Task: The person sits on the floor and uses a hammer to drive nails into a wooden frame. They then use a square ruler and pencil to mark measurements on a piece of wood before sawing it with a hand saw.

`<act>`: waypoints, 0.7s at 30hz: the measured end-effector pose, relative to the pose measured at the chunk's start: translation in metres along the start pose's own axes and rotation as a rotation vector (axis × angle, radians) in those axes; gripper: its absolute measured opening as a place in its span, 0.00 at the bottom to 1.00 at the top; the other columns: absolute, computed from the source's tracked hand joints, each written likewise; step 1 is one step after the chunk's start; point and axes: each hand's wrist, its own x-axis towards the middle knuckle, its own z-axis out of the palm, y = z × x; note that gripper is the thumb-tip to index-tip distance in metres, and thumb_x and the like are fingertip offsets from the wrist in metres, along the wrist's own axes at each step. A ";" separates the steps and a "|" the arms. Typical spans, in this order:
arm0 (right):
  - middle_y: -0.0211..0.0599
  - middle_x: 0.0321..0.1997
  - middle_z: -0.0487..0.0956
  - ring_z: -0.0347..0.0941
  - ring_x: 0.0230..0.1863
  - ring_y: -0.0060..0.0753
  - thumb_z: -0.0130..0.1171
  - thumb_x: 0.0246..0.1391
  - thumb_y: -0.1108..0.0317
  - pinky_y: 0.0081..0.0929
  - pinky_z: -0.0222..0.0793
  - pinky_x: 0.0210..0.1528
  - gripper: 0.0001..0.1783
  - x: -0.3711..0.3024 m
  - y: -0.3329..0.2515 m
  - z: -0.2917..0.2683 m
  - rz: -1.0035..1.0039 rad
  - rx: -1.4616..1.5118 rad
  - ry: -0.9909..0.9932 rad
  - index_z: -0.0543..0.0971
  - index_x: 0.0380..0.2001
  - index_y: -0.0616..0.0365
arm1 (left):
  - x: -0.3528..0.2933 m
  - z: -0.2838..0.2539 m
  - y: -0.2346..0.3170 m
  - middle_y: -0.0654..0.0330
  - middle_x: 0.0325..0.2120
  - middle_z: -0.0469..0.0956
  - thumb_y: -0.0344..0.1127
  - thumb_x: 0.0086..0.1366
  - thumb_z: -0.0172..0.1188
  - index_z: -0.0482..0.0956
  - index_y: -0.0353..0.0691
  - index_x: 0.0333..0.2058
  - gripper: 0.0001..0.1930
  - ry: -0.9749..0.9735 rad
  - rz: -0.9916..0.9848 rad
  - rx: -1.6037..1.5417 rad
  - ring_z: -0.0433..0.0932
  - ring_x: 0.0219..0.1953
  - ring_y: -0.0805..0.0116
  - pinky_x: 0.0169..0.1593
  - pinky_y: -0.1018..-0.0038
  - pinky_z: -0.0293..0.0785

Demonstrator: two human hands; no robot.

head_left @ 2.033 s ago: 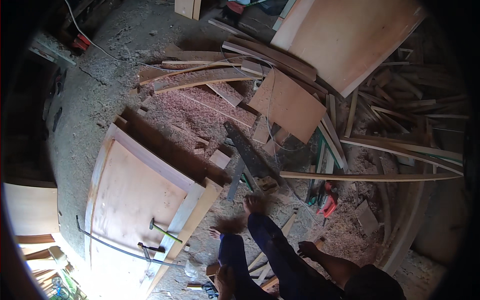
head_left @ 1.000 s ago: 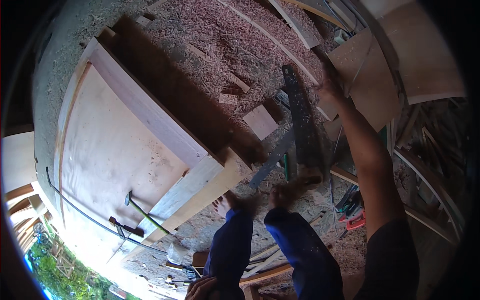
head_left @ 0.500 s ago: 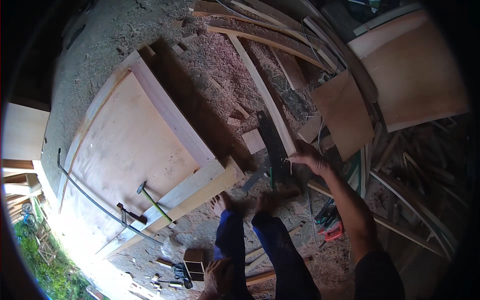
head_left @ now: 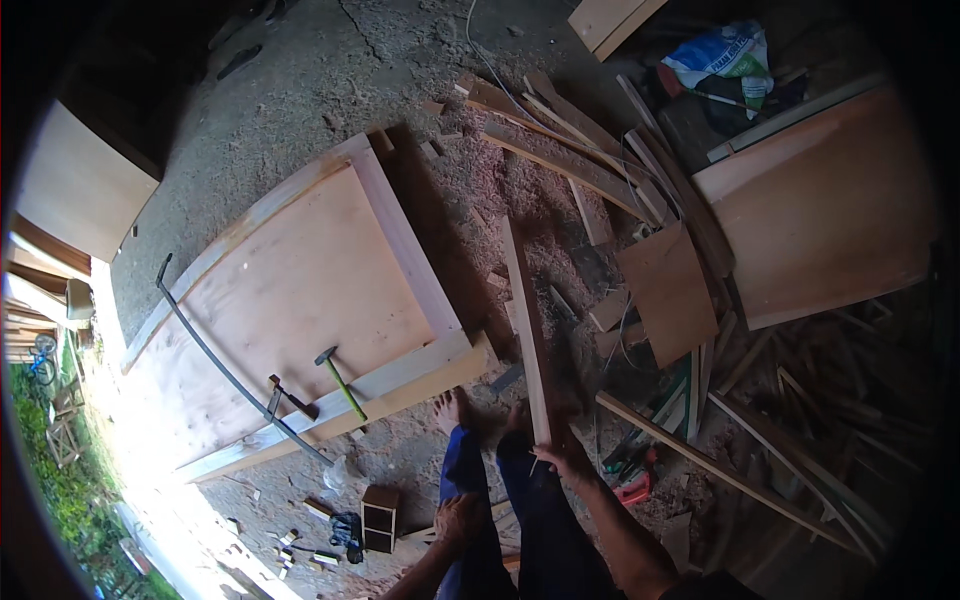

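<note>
My right hand (head_left: 565, 462) is closed round the near end of a long wooden strip (head_left: 524, 320), which points away from me over the shaving-covered floor. My left hand (head_left: 459, 518) lies over my left trouser leg with its fingers stretched along the cloth and holds nothing. To the left, a framed plywood panel (head_left: 300, 280) lies on the ground. Resting on its near side are a hammer (head_left: 343, 384) with a green handle and a long dark bar (head_left: 210, 350) that looks like a bar clamp.
Stacked boards (head_left: 570, 165) lie beyond the strip. A square plywood piece (head_left: 668, 295) and a larger sheet (head_left: 820, 200) are at the right, above scrap lengths. A red power tool (head_left: 635, 486) sits beside my right forearm. Near my left arm stands a small wooden box (head_left: 380, 520).
My right hand has drawn the strip toward me and to the left, so its far end has come away from the stacked boards. My view has shifted; the left hand stays on my leg.
</note>
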 end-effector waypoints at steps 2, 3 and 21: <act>0.36 0.44 0.77 0.77 0.43 0.29 0.67 0.51 0.59 0.27 0.75 0.43 0.43 -0.011 -0.002 0.011 0.009 0.301 -0.038 0.63 0.69 0.57 | -0.008 0.002 0.006 0.50 0.42 0.82 0.44 0.65 0.57 0.80 0.45 0.45 0.15 0.021 -0.015 -0.007 0.77 0.47 0.42 0.54 0.51 0.71; 0.38 0.47 0.77 0.77 0.44 0.31 0.67 0.52 0.59 0.30 0.76 0.45 0.42 -0.009 0.005 0.010 0.090 0.476 -0.071 0.64 0.68 0.57 | -0.010 0.004 0.007 0.50 0.42 0.82 0.44 0.65 0.57 0.80 0.45 0.45 0.15 0.033 -0.017 -0.010 0.77 0.47 0.42 0.53 0.51 0.71; 0.37 0.46 0.79 0.79 0.47 0.38 0.60 0.54 0.60 0.42 0.79 0.43 0.27 0.062 -0.073 -0.041 0.048 0.426 0.074 0.74 0.57 0.53 | -0.080 0.030 0.039 0.47 0.41 0.82 0.45 0.66 0.56 0.82 0.45 0.45 0.15 0.346 -0.222 -0.115 0.76 0.50 0.44 0.57 0.52 0.68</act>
